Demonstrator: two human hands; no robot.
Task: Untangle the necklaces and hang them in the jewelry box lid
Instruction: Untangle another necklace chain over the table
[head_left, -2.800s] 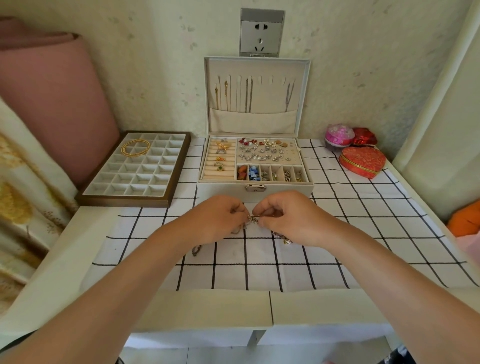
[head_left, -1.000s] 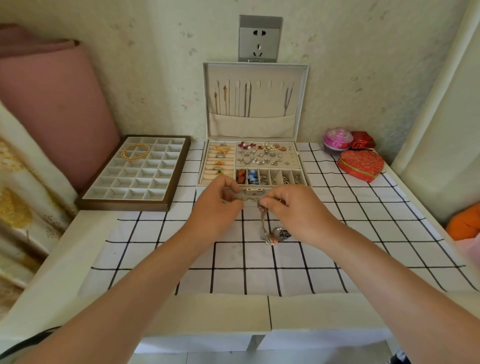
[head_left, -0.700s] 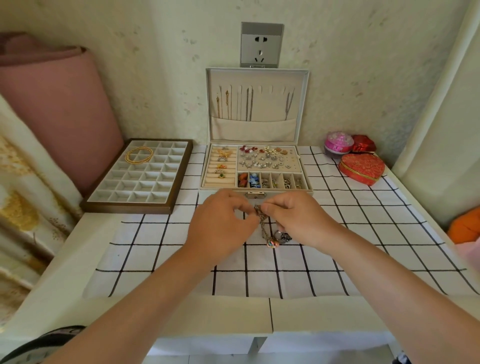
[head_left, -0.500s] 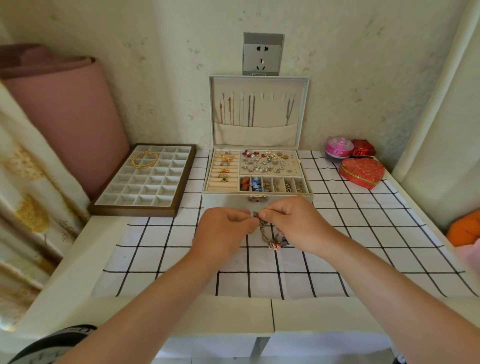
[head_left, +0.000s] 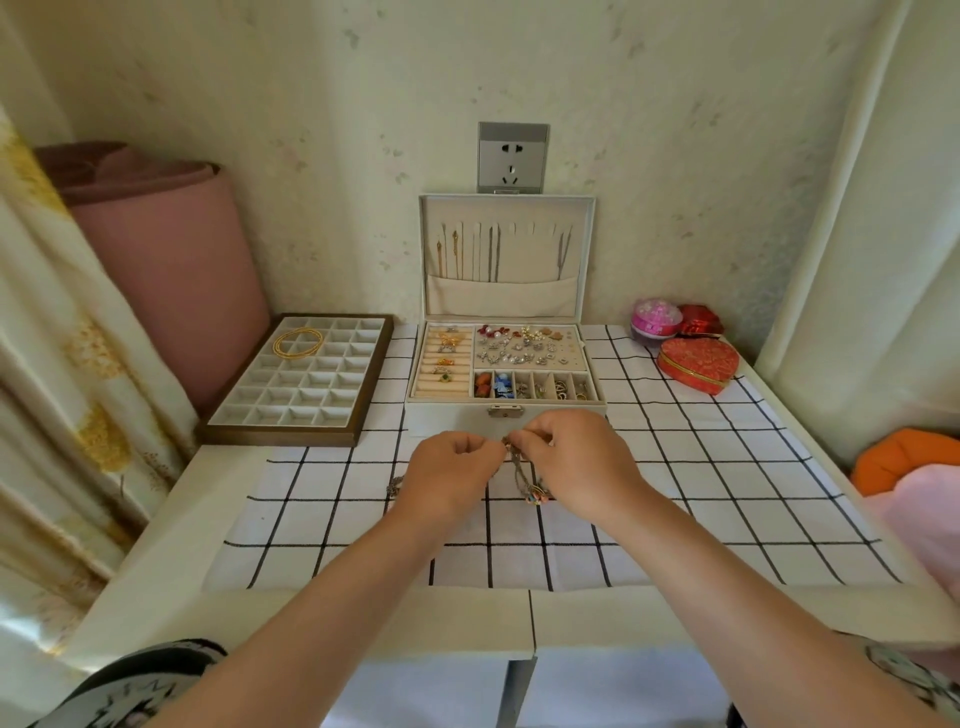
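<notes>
A tangle of thin necklaces (head_left: 523, 475) hangs between my hands just above the checked cloth, its coloured pendants bunched at the bottom. My left hand (head_left: 448, 474) and my right hand (head_left: 574, 462) both pinch the chains at the top, fingertips almost touching. Another bit of chain (head_left: 395, 484) lies on the cloth left of my left hand. Right behind my hands stands the open jewelry box (head_left: 506, 410); its upright lid (head_left: 506, 299) has several necklaces hanging from its hooks above a pocket.
A brown compartment tray (head_left: 291, 415) with a gold bangle sits to the left of the box. A red heart-shaped box (head_left: 698, 364), a pink ball and a red wrapper lie at the back right. A pink roll and curtain stand on the left, orange and pink cloth on the right.
My hands lifted the tangle off the cloth toward the box front and kept working at it close together. The camera tipped so the scene sits lower in view.
</notes>
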